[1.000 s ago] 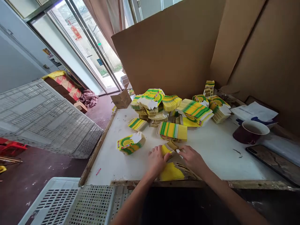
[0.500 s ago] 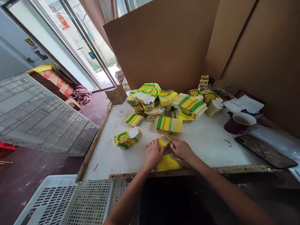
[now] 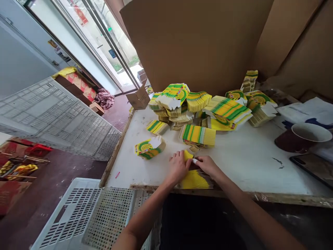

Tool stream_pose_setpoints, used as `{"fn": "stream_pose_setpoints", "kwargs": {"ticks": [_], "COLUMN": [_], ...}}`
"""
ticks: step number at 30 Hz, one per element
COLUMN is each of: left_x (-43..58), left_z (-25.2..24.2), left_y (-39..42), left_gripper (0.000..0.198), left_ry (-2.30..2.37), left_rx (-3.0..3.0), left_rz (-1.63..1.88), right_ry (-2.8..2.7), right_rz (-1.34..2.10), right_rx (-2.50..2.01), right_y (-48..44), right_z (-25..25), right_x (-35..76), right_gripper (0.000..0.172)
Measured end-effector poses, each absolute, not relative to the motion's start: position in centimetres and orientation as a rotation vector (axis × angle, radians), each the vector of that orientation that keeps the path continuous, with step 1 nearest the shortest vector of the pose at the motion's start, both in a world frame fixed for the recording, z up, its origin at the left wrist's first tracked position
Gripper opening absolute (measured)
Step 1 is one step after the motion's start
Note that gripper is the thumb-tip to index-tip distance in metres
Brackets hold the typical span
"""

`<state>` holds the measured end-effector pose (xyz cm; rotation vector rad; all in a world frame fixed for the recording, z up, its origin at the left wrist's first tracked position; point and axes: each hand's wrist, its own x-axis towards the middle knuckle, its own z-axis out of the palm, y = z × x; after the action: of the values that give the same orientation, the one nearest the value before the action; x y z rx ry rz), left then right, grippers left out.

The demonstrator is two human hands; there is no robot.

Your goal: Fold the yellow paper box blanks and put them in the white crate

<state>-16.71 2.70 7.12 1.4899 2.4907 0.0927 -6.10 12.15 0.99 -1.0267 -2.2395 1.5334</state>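
My left hand (image 3: 179,168) lies over a small yellow paper carton (image 3: 187,155), its fingers curled on the left side and the thumb near the middle. My right hand (image 3: 208,166) pinches the carton's right edge. Something small and white shows at the right thumb; I cannot tell whether it is a wrap or a flap. Just below both hands a fanned stack of yellow flat cartons (image 3: 195,180) lies at the table's front edge, partly covered by my wrists. Ahead stands a striped green and yellow bundle of cartons (image 3: 198,135), with another bundle (image 3: 150,147) to the left.
A heap of carton bundles (image 3: 173,97) stands at the back before a tall cardboard sheet (image 3: 203,45). On the right are a dark mug (image 3: 291,140) and a phone (image 3: 312,168). Plastic crates (image 3: 70,208) stand below the table's left front; more crates (image 3: 57,111) rise at left.
The view has swung, so the tabletop things sit differently in the picture. Both hands stay at the same carton, with only small finger movement.
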Motion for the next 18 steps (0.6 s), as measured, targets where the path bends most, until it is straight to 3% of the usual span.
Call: {"fn": "stream_pose_setpoints", "kwargs": {"ticks": [3, 8, 18], "left_x": [-16.7, -17.1, -17.0], "left_z": [7.1, 7.4, 7.4], "left_y": [2.8, 3.5, 3.1], "left_gripper": [0.037, 0.037, 0.042], "left_ry": [2.506, 2.534, 2.556], "left_rx": [1.441, 1.356, 1.437], "left_rz": [0.11, 0.138, 0.022], "right_ry": [-2.396, -2.453, -2.592], "right_rz": [1.287, 1.135, 1.717], "right_rx": [-1.164, -1.182, -0.616], "right_y": [12.7, 13.3, 13.5], "right_z": [2.2, 4.3, 5.0], "right_x": [-5.7, -4.3, -0.3], "right_gripper": [0.018, 0.029, 0.015]}}
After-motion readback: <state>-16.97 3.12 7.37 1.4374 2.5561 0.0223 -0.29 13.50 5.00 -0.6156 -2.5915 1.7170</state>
